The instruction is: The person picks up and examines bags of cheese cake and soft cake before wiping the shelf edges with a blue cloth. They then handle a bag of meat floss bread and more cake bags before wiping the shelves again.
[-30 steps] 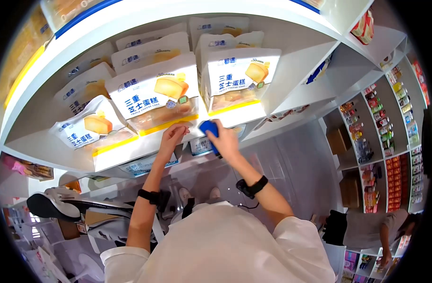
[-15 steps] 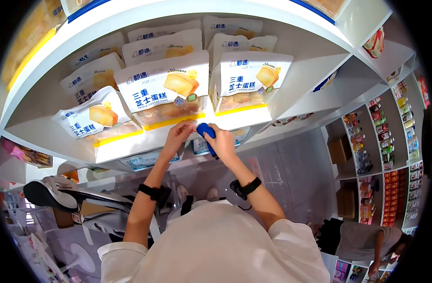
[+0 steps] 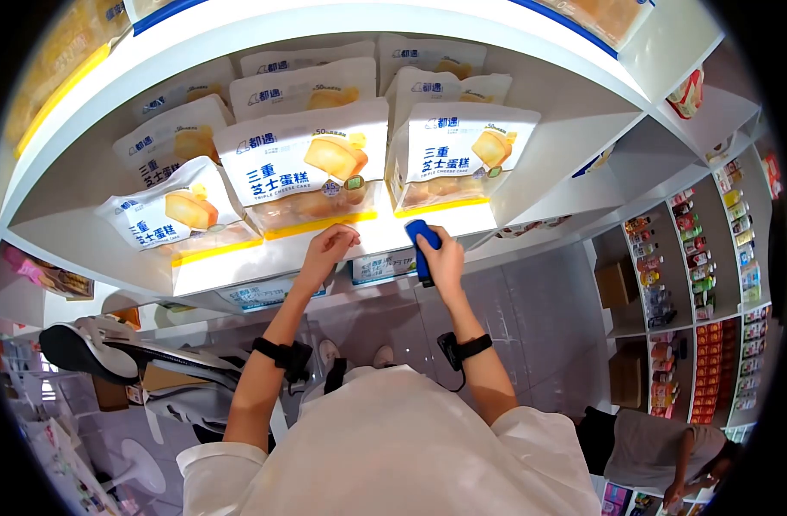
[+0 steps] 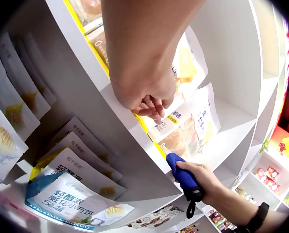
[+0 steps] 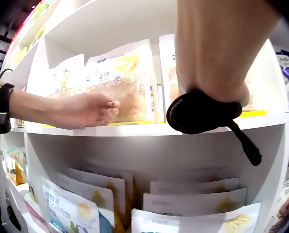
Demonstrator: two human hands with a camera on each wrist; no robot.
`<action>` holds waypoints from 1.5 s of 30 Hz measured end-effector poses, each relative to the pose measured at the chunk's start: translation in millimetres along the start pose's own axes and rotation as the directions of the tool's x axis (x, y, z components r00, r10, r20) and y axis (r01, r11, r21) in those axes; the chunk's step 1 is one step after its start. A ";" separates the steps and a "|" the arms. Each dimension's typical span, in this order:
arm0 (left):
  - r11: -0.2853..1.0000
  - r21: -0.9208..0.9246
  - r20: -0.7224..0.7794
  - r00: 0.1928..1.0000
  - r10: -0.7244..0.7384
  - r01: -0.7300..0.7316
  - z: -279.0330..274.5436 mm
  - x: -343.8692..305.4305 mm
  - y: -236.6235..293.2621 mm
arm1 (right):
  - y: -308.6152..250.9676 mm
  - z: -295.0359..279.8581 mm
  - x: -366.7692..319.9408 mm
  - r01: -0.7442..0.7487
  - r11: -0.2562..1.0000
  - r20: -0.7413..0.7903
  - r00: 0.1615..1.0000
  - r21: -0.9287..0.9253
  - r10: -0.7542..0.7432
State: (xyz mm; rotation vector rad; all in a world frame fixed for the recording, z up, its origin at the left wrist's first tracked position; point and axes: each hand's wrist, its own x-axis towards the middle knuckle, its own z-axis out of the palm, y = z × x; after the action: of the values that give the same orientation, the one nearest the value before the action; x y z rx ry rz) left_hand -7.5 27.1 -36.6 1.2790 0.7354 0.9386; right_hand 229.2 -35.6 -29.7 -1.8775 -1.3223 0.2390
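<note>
My right hand [image 3: 444,261] grips a folded blue umbrella [image 3: 423,249] with a black end, its top toward the shelf edge. In the left wrist view the umbrella [image 4: 184,175] slants downward, a black strap loop hanging from its end. The right wrist view shows the black end [image 5: 195,114] up close. My left hand [image 3: 329,248] hovers at the front lip of the shelf, fingers loosely curled, nothing visible in them. Just beyond it stands a large white bag of cheese cake [image 3: 306,159]. Another cheese cake bag [image 3: 456,150] stands behind the umbrella.
A smaller cake bag [image 3: 174,208] leans at the left of the white shelf [image 3: 213,277]. More bags stand behind in rows. On the shelf below are white and blue snack bags [image 4: 76,199]. A stroller-like item [image 3: 144,361] is at lower left; another person [image 3: 660,447] is at lower right.
My right hand has moved right with the umbrella, away from the left hand. The two hands were close together at its top half a second ago. My left hand stays near the shelf edge.
</note>
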 end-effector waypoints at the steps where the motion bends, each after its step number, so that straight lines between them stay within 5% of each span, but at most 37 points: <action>1: 1.000 0.005 0.000 1.000 0.004 -0.004 0.5 -0.4 -0.4 | -6.3 7.1 -4.5 0.005 1.000 0.031 1.000 0.000 -0.005; 14: 1.000 0.024 -0.004 1.000 0.010 -0.010 1.9 -1.5 3.8 | -21.9 21.6 -37.9 0.085 0.957 0.250 0.956 0.278 -0.157; 18: 1.000 0.010 -0.013 1.000 -0.006 0.006 1.7 -2.2 3.2 | 1.4 -1.7 -30.6 -0.001 0.965 0.071 0.997 0.263 -0.018; 21: 1.000 0.008 -0.010 1.000 0.001 -0.001 0.8 -1.5 0.7 | 16.6 -31.7 -13.1 -0.225 0.941 0.051 0.974 0.252 0.219; 34: 1.000 0.010 -0.020 1.000 -0.011 0.011 1.4 -1.6 4.1 | 64.4 -85.1 10.8 -0.279 0.952 -0.338 0.890 0.125 0.305; 38: 1.000 -0.010 -0.020 1.000 -0.016 0.016 1.5 -0.1 3.5 | 55.3 -75.8 5.8 -0.270 0.960 -0.286 0.917 0.071 0.279; 40: 1.000 -0.016 -0.031 0.999 -0.022 0.021 1.7 -1.0 2.3 | 67.1 -58.3 8.5 -0.086 0.991 -0.306 0.951 -0.103 0.051; 45: 1.000 -0.005 -0.034 0.999 0.009 -0.009 0.6 -0.5 1.3 | 42.2 -39.1 3.1 0.028 0.962 -0.077 0.996 -0.273 -0.050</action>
State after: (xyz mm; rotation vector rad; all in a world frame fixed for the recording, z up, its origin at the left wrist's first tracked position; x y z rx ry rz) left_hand -7.4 26.4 -35.2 1.2656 0.7542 0.9705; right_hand 282.3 -57.8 -32.8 -2.0616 -1.3895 -0.0447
